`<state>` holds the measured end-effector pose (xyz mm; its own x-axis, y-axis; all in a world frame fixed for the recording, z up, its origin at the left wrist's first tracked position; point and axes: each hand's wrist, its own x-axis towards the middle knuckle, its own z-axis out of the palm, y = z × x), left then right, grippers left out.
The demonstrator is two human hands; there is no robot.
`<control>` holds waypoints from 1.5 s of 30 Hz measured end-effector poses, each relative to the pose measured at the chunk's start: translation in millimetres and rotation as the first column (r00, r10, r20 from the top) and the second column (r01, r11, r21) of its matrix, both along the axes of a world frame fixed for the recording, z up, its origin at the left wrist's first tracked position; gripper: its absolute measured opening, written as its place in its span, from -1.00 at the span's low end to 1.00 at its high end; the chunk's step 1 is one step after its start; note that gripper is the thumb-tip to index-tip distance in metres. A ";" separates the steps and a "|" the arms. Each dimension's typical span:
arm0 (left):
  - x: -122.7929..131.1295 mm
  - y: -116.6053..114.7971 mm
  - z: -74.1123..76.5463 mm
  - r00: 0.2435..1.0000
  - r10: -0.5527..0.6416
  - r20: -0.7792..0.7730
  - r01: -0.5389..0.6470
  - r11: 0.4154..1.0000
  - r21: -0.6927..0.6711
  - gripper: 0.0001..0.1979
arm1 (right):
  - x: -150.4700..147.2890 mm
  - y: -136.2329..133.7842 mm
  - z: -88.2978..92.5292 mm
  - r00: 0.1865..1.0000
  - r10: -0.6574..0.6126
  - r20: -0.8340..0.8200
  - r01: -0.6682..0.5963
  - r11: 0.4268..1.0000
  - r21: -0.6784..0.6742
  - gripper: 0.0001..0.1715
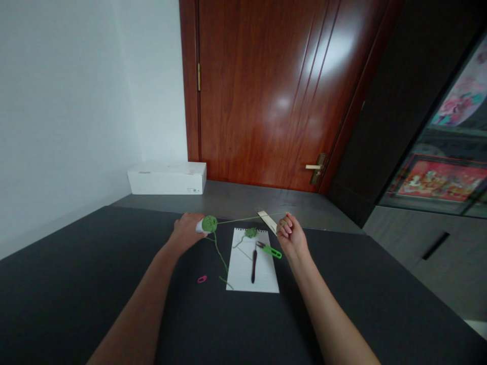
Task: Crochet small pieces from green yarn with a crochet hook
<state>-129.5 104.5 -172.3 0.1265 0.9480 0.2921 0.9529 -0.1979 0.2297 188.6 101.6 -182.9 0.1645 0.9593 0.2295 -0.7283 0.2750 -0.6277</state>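
while the left hand (186,232) clasps a ball of green yarn (209,224) with something white at its side, the right hand (289,234) pinches the strand (247,219) in closed fingers, seemingly to keep it drawn straight above the counter (95,268). on the spiral notepad (249,268) between the hands lie a small green crocheted piece (250,232), a dark crochet hook (253,266) and green-handled snips (271,251), probably set there so that they stay within easy reach and show up against the white paper.
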 end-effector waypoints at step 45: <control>54.6 -36.7 32.4 -0.457 -0.339 0.823 0.328 0.795 0.510 -0.49 | -48.7 -31.7 2.1 0.634 0.488 0.600 -0.508 0.848 -0.152 -0.58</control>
<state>-74.8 67.8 -139.9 0.0117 0.8579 0.5137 -0.6901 -0.3649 0.6250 139.8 69.8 -180.8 -0.5173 0.8454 0.1332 -0.2358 0.0088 -0.9718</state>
